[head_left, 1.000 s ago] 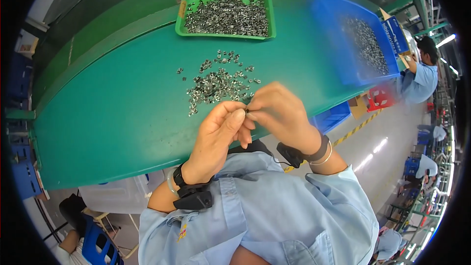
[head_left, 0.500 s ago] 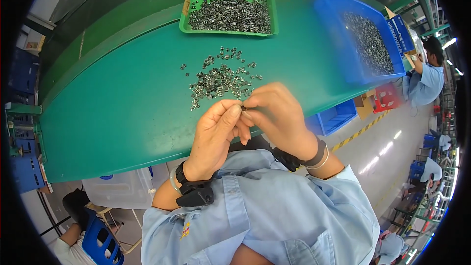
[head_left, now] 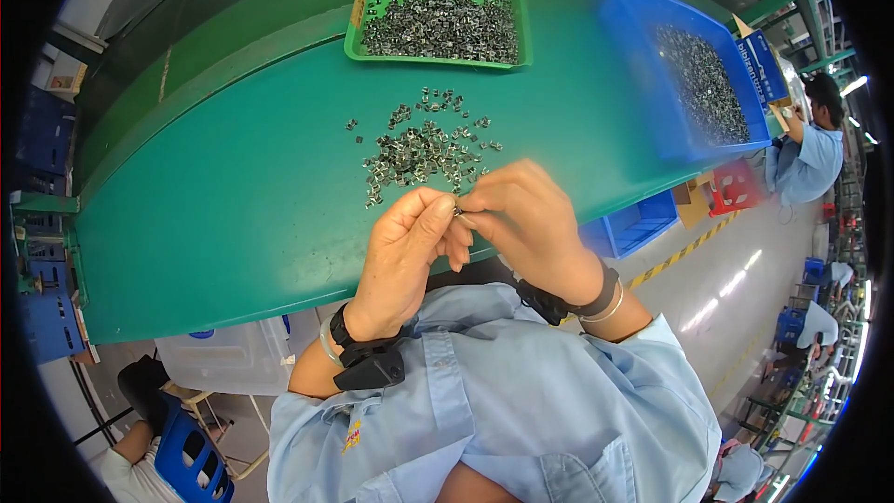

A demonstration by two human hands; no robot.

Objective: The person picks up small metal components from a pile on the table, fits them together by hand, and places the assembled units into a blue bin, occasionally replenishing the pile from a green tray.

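Small metal piece (head_left: 457,211), dark and mostly hidden, sits pinched between the fingertips of the left hand (head_left: 400,251) and right hand (head_left: 534,225), so both grips are closed on it. It's just below a loose pile of metal bits (head_left: 419,156) on the green counter (head_left: 233,224). Hardly anything has shifted in the last second; the fingering seems still under way. Beyond stand a green tray (head_left: 438,62) and a blue bin (head_left: 635,61), both holding small bits. Pale lettering marks a blue box (head_left: 762,70); a coloured emblem decorates the shirt (head_left: 503,382).
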